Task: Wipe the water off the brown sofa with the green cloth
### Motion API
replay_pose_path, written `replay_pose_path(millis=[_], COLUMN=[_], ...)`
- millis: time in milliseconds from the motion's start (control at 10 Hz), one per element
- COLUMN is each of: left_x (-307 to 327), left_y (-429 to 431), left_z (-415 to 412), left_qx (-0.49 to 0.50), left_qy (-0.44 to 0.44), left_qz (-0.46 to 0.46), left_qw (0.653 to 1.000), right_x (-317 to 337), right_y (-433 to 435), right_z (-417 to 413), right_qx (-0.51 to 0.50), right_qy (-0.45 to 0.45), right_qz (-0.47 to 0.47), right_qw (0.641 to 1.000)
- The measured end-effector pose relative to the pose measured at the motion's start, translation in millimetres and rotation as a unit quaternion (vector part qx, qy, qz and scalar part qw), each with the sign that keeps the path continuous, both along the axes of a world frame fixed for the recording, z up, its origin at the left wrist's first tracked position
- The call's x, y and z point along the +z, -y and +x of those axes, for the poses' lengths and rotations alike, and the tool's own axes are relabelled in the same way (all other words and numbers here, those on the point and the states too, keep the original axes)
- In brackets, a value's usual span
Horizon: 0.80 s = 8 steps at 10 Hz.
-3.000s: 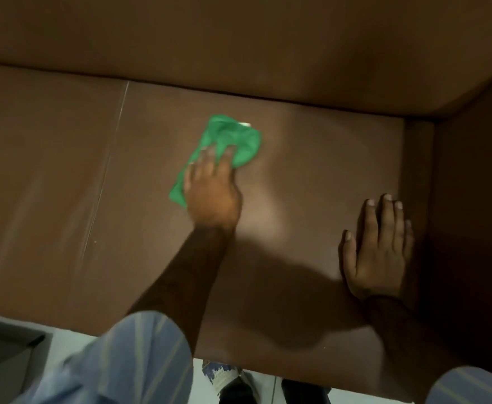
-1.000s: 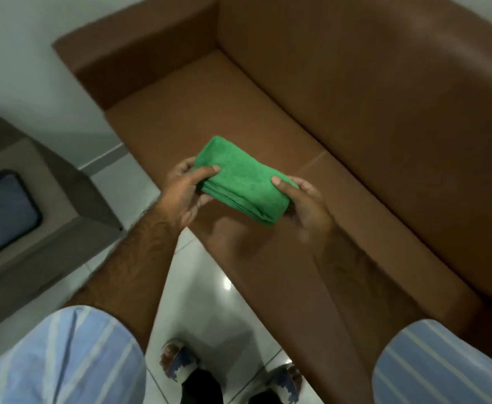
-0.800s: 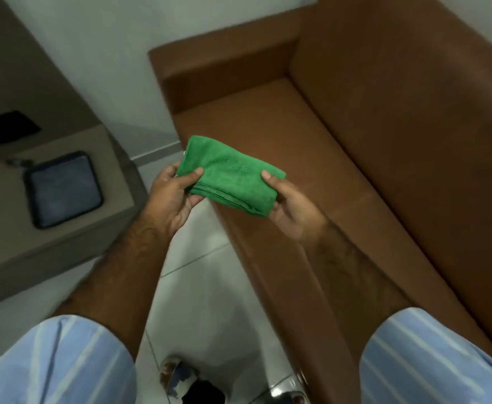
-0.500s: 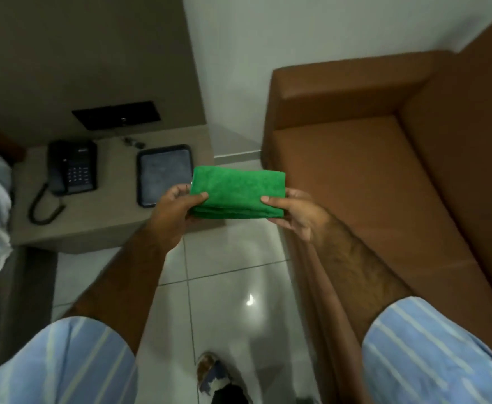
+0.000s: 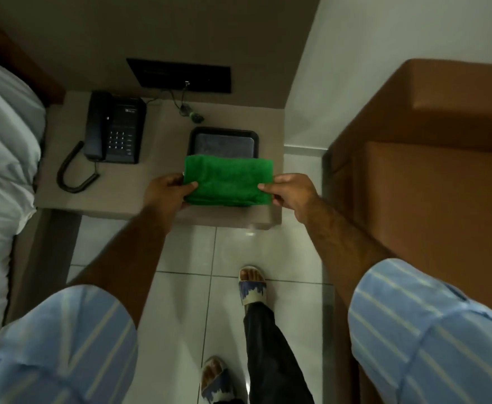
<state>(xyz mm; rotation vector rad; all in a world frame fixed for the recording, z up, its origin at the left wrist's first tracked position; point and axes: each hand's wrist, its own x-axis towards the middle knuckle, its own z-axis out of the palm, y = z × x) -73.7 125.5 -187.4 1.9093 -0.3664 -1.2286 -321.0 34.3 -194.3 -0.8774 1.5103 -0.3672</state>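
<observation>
The green cloth (image 5: 228, 181) is folded into a flat rectangle and held level between both hands. My left hand (image 5: 167, 191) pinches its left end, my right hand (image 5: 292, 191) pinches its right end. The cloth hangs over the front part of a beige side table (image 5: 116, 196), just in front of a black tray (image 5: 224, 141). The brown sofa (image 5: 431, 199) stands to the right, with its armrest nearest the table; no water shows on it from here.
A black telephone (image 5: 113, 131) with a coiled cord sits on the table's left half. A small plug lies near the wall panel (image 5: 179, 77). White bedding (image 5: 3, 170) fills the left edge. My sandalled feet (image 5: 252, 287) stand on pale floor tiles.
I have turned left, away from the sofa seat, carrying the folded cloth in both hands. The cloth has moved from over the sofa to over the side table by the tray.
</observation>
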Motion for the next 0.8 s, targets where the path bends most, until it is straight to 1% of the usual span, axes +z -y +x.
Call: replay_pose_path(millis=[100, 200, 300, 400, 500, 600, 700, 800], left_x=[-39.2, -71.6, -96.2, -113.3, -123.0, -121.3, -112.9, -82.9], left_y=[35.3, 61.6, 75.4, 81.7, 85.9, 89.5, 88.7, 93.6], left_z=[20.0, 38.3, 50.1, 53.6, 51.8, 46.0, 41.5, 43.3], left_qx=[0.017, -0.029, -0.094, -0.123, -0.119, -0.159, -0.214, -0.228], left_qy=[0.051, 0.153, 0.244, 0.269, 0.276, 0.311, 0.377, 0.419], left_qz=[0.022, 0.069, 0.109, 0.13, 0.119, 0.118, 0.124, 0.084], left_qw=[0.998, 0.985, 0.959, 0.946, 0.946, 0.929, 0.892, 0.875], right_x=[-34.6, -60.8, -82.0, -93.5, -100.1, -100.6, -87.5, -41.4], right_y=[34.6, 53.3, 65.1, 74.4, 78.2, 81.2, 78.4, 91.4], right_z=[25.5, 45.4, 57.9, 66.3, 74.3, 76.6, 76.1, 70.8], right_qx=[0.039, 0.064, 0.067, 0.081, 0.069, 0.099, 0.174, 0.128], right_qy=[-0.044, -0.087, -0.109, -0.122, -0.136, -0.177, -0.246, -0.221], right_qz=[-0.006, -0.016, -0.019, -0.004, 0.006, -0.016, -0.041, -0.138], right_qw=[0.998, 0.994, 0.992, 0.989, 0.988, 0.979, 0.953, 0.957])
